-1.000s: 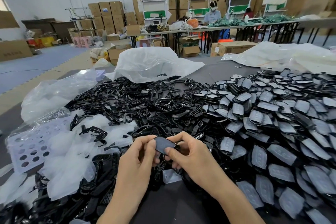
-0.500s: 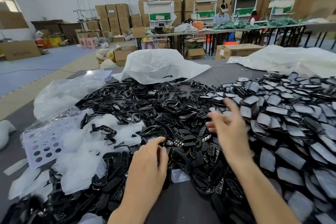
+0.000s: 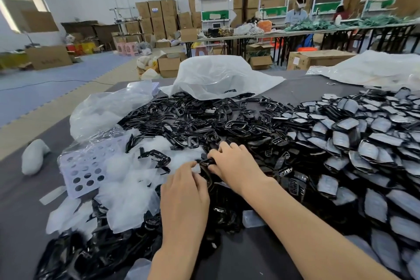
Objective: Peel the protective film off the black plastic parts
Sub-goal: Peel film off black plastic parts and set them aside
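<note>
Centrally, left hand [image 3: 184, 191], right hand [image 3: 236, 166] pinch glossy black part [image 3: 205, 161]; crinkly translucent film [image 3: 127, 179] heaped alongside.

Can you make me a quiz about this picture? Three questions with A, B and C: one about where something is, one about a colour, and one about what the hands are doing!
1. Where is the pile of film-covered parts?
A. To the right of the hands
B. On the floor
C. Inside a cardboard box

2. What colour is the tray with round holes?
A. Red
B. Pale purple
C. Green

3. What are the left hand and right hand doing?
A. Lying flat and apart
B. Holding one small black part together
C. Waving in the air

Answers:
1 A, the grey-filmed pieces lie heaped on the right.
2 B, the holed tray looks lilac.
3 B, the fingers of both hands pinch the part where the hands meet.
</note>
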{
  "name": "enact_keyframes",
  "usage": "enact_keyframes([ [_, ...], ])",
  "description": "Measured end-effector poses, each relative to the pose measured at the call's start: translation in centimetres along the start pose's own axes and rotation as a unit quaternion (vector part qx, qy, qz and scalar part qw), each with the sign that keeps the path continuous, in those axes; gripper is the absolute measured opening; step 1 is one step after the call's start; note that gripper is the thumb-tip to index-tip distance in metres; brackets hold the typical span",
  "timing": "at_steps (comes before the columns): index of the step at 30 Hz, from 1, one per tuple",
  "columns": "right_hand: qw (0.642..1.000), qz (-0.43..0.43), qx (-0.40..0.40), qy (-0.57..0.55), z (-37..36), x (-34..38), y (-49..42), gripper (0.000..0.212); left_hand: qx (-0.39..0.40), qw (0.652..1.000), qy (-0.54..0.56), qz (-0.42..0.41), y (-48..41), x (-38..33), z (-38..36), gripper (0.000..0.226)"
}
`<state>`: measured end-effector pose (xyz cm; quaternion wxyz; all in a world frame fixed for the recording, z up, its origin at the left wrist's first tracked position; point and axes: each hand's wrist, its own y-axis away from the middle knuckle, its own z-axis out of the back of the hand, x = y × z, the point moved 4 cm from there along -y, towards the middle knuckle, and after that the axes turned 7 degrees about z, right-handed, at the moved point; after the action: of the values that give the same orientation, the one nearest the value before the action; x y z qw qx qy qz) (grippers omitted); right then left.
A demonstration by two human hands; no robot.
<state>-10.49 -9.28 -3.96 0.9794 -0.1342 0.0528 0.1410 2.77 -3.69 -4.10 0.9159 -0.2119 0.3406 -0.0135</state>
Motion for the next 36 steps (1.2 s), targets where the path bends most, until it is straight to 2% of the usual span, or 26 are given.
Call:
enact_keyframes([
  [5,1.0,-0.002,-0.021,0.01,1.6,0.0,1.4,0.027,0.003,0.996,-0.087,0.005,-0.8,1.3,-0.3,0.031],
  [7,0.995,-0.025,-0.073,-0.069,2.8,-0.7,2.5,0.015,0.029,0.991,-0.13,0.0,-0.9,1.6,-0.6,0.036],
  [9,0.967,-0.093,-0.122,-0.204,3.6,-2.4,4.1,0.011,0.041,0.989,-0.141,-0.003,-0.9,1.9,-0.8,0.038],
  [11,0.895,-0.179,-0.168,-0.373,3.8,-4.0,6.0,0.009,0.044,0.991,-0.123,-0.008,-0.8,1.8,-0.8,0.036],
  [12,0.839,-0.219,-0.189,-0.46,3.6,-4.6,7.0,0.009,0.042,0.993,-0.107,-0.012,-0.8,1.6,-0.6,0.034],
  [15,0.621,-0.287,-0.214,-0.697,2.1,-4.9,9.1,0.014,0.038,0.996,-0.065,-0.054,-0.7,0.8,-0.6,0.028],
  [16,0.56,-0.292,-0.216,-0.745,1.5,-4.7,9.5,0.014,0.045,0.995,-0.056,-0.076,-0.6,0.5,-0.7,0.028],
  [17,0.518,-0.295,-0.219,-0.772,1.1,-4.6,10.0,0.016,0.056,0.992,-0.051,-0.099,-0.3,0.2,-0.9,0.029],
  [19,0.474,-0.298,-0.232,-0.795,0.4,-4.4,10.5,0.02,0.077,0.985,-0.057,-0.14,0.2,-0.1,-1.5,0.032],
  [21,0.474,-0.284,-0.244,-0.797,0.2,-4.4,10.6,0.022,0.095,0.98,-0.084,-0.155,0.2,0.0,-2.3,0.037],
  [26,0.499,-0.278,-0.243,-0.784,-0.4,-4.1,10.4,0.019,0.146,0.968,-0.155,-0.132,-2.0,0.1,-4.0,0.045],
  [32,0.53,-0.244,-0.215,-0.783,-0.4,-3.7,10.4,0.04,0.204,0.918,-0.291,-0.177,-5.1,-1.7,-4.8,0.034],
  [34,0.534,-0.251,-0.22,-0.777,-0.2,-3.8,10.5,0.037,0.192,0.919,-0.284,-0.194,-5.5,-2.2,-4.5,0.031],
  [36,0.538,-0.253,-0.228,-0.771,-0.3,-3.9,10.5,0.03,0.149,0.943,-0.219,-0.2,-5.3,-2.3,-3.6,0.028],
])
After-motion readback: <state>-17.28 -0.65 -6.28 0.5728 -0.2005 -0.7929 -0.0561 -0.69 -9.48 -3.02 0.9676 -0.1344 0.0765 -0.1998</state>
